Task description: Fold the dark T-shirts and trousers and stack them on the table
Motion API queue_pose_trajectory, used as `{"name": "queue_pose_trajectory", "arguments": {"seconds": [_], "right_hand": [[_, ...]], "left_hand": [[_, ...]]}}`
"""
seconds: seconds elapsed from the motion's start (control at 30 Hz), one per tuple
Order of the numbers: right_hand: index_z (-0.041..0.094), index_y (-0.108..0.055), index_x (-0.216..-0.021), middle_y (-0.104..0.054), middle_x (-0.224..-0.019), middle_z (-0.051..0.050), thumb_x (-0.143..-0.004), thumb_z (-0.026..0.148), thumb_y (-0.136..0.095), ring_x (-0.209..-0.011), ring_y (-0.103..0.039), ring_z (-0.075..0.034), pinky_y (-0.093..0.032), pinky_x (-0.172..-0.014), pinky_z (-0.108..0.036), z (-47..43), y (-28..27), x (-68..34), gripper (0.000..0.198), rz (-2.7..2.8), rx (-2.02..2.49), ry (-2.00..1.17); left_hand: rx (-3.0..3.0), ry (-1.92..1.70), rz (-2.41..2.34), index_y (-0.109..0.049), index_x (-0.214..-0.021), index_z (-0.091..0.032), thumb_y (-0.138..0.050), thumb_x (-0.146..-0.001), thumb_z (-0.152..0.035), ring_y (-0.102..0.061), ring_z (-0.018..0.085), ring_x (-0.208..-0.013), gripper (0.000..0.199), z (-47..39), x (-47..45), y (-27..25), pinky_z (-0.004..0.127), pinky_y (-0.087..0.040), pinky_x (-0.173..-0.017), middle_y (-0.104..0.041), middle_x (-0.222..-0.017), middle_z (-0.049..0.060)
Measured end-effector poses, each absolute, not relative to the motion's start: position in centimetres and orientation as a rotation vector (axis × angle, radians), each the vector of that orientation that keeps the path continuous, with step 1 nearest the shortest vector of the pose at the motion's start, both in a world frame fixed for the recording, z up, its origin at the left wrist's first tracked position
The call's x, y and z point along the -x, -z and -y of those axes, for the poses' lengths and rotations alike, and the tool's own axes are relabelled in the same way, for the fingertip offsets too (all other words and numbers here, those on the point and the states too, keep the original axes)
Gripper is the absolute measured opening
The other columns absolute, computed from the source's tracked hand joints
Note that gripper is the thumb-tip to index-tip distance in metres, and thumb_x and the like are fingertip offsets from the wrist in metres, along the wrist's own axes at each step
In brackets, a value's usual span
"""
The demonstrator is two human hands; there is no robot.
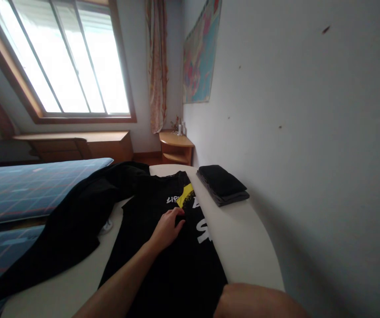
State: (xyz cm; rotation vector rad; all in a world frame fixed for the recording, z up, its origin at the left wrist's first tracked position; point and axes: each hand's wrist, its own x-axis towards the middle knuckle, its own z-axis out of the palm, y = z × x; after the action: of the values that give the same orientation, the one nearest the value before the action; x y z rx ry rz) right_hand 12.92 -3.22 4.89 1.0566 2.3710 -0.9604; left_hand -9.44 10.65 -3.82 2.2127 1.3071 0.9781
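A black sleeveless shirt (pixel 170 260) with white lettering and a yellow patch lies spread flat on a white table, its neckline at the far end. My left hand (pixel 169 226) rests on the middle of its front, fingers slightly curled, with the thumb apart from the index finger. No cloth shows between them. At the bottom edge, my right hand (pixel 252 302) is over the shirt's near right side; only part of it is visible and its fingers are hidden.
Folded dark clothes (pixel 223 185) are stacked at the right of the white table (pixel 252 238), near the wall. Another black garment (pixel 87 207) drapes off its left side towards blue plaid mattresses (pixel 27 187). A desk (pixel 107 143) and corner shelf (pixel 176 140) stand behind.
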Motion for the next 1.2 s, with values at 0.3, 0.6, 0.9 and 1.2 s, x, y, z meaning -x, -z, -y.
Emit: {"name": "queue_pose_trajectory", "arguments": {"seconds": [0.3, 0.6, 0.9, 1.2], "right_hand": [[0.021, -0.070, -0.097, -0.075, -0.090, -0.006, -0.092, 0.026, -0.054, -0.083, -0.069, -0.021, -0.040, -0.068, -0.027, -2.7, -4.7, -12.4, 0.018, -2.530, -1.949, 0.487], [0.020, -0.071, -0.100, -0.075, -0.097, -0.008, -0.092, 0.030, -0.058, -0.092, -0.069, -0.022, -0.041, -0.072, -0.028, -9.9, -3.5, -10.4, 0.018, -2.565, -2.090, 0.330], [0.019, -0.068, -0.095, -0.073, -0.088, -0.004, -0.090, 0.027, -0.059, -0.082, -0.066, -0.017, -0.038, -0.068, -0.026, -11.7, -0.7, -9.7, 0.013, -2.674, -2.143, 0.465], [0.019, -0.069, -0.095, -0.071, -0.091, -0.004, -0.091, 0.026, -0.057, -0.084, -0.065, -0.017, -0.039, -0.071, -0.026, -11.8, 0.0, -9.9, 0.014, -2.719, -2.145, 0.497]], "left_hand": [[-2.242, -0.961, -1.383, -0.055, -0.102, -0.024, -0.056, -0.090, -0.022, -0.064, 0.023, -0.100, 0.013, -10.9, 9.2, 3.6, 0.037, -0.050, -0.092, -0.069, -0.103, 0.005], [-2.177, -1.063, -1.400, -0.053, -0.127, -0.019, -0.050, -0.091, -0.018, -0.053, 0.025, -0.129, 0.036, -11.9, 9.2, 4.9, 0.045, -0.040, -0.112, -0.062, -0.133, 0.012], [-1.996, -1.075, -1.403, -0.050, -0.130, -0.019, -0.046, -0.091, -0.012, -0.060, 0.022, -0.123, 0.040, -13.0, 9.8, 5.3, 0.041, -0.044, -0.108, -0.065, -0.131, 0.011], [-1.659, -1.120, -1.544, -0.052, -0.124, -0.021, -0.062, -0.083, -0.009, -0.072, 0.019, -0.093, 0.044, -15.9, 8.6, 3.8, 0.032, -0.053, -0.087, -0.076, -0.101, 0.004]]}}
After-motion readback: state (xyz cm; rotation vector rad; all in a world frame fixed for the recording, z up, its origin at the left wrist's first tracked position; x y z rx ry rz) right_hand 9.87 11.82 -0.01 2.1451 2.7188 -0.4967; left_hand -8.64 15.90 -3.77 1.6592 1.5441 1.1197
